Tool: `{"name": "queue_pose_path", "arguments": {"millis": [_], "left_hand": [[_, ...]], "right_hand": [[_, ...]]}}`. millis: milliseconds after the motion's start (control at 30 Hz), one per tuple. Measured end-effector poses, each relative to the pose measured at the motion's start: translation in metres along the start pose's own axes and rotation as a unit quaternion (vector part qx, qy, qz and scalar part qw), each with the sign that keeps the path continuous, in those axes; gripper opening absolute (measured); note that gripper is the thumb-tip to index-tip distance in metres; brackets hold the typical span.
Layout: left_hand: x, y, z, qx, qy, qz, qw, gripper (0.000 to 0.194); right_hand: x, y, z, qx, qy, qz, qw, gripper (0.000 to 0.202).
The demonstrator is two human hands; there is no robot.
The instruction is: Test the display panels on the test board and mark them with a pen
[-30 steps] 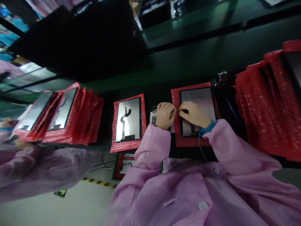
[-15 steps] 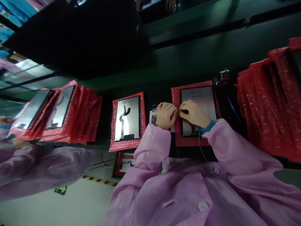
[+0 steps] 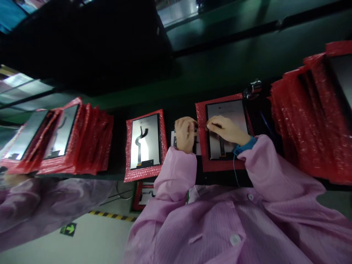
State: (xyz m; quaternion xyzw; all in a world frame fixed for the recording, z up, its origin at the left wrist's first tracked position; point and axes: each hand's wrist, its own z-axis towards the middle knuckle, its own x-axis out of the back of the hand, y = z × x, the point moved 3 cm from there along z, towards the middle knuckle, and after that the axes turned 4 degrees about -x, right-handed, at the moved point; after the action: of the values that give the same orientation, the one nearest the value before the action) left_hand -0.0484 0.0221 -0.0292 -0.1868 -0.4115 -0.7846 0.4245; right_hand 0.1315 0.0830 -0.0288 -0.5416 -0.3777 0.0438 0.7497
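My right hand is over the panel, thumb and forefinger drawn narrow near its left edge; whether anything is between them, I cannot tell. My left hand, curled and blurred, partly covers a board; its grip is unclear. Red bubble wrap lies beneath the panel, presumably as cushioning. The hands' closeness suggests fine control.

Pale floor, black-and-yellow tape, green arrow sign on it; dark green worktop.
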Motion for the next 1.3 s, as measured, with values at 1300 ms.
{"name": "queue_pose_path", "arguments": {"millis": [1300], "left_hand": [[-0.027,0.066,-0.105,0.034,-0.169,-0.091,0.981,0.075]], "right_hand": [[0.074,0.028,-0.013,-0.271,0.258,0.070,0.925,0.037]]}}
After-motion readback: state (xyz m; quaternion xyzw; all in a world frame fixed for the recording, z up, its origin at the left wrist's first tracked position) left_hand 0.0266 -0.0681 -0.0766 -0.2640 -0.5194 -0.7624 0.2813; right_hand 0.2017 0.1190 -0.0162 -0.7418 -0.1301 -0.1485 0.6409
